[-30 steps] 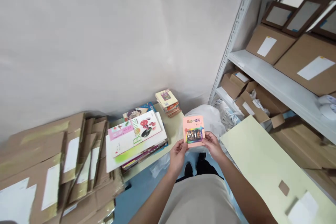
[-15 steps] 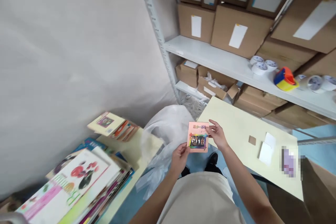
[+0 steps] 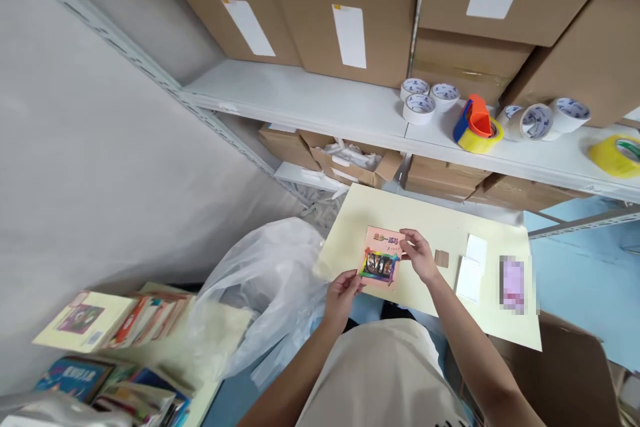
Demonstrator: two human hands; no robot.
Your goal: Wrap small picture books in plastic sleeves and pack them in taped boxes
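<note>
A thin pink book (image 3: 380, 257) with a rainbow-framed picture on its cover is held up between both hands, over the near left part of a cream table (image 3: 400, 207). My left hand (image 3: 342, 293) pinches its lower left edge. At the upper right edge, my right hand (image 3: 419, 253) grips it between thumb and fingers. On the table to the right lie a small brown card (image 3: 441, 258), white cards (image 3: 469, 278) and a purple item (image 3: 513, 283) that is blurred out.
A shelf (image 3: 300, 97) behind the table carries cardboard boxes (image 3: 345, 13), white tape rolls (image 3: 419, 108) and a tape dispenser (image 3: 477, 125). Left stand stacked books (image 3: 90, 321) on another table, beside a translucent plastic bag (image 3: 265, 267). A dark brown box (image 3: 565, 373) sits at lower right.
My view has turned to the right, towards the cream table. The pink book, still in both hands, is now over that table instead of the gap beside it.
</note>
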